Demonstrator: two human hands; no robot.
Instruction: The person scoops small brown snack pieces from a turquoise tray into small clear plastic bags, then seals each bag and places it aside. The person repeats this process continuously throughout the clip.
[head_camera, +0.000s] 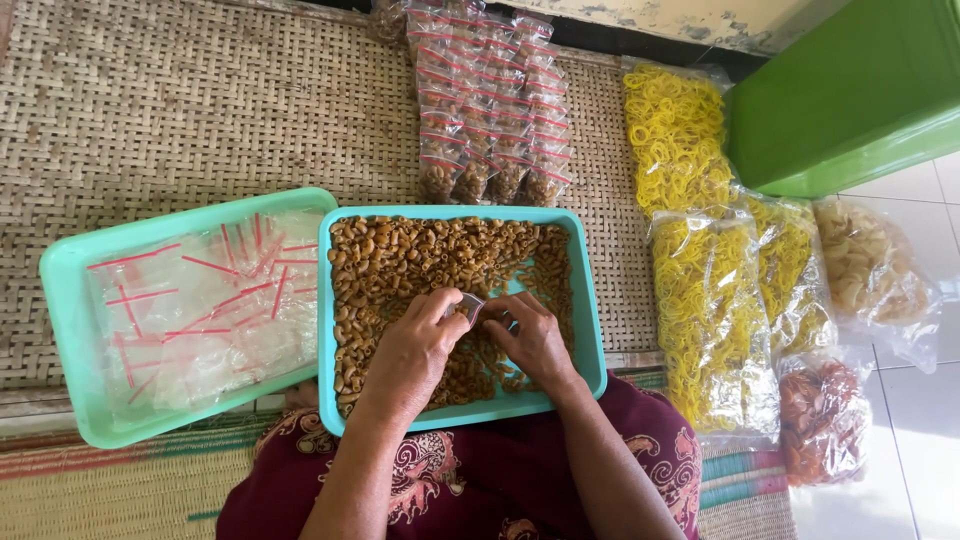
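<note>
both hands, the left hand (415, 345) and right hand (530, 335), pinch one small clear plastic bag (471, 306) over curled brown macaroni snacks (400, 262) in a smooth teal tray (592, 330). left of them, a second, mint tray (70, 330) holds crinkly red-strip empty bags (200, 310); beyond, four rows of filled packets (490, 110).

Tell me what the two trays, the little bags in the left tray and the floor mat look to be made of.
Teal tray and mint-green tray: likely moulded plastic, smooth, uniform colour.
Small bags: thin clear plastic film, glossy, with red strips along their tops.
Floor mat: woven plant fibre, seemingly; matte tan plaiting.
</note>
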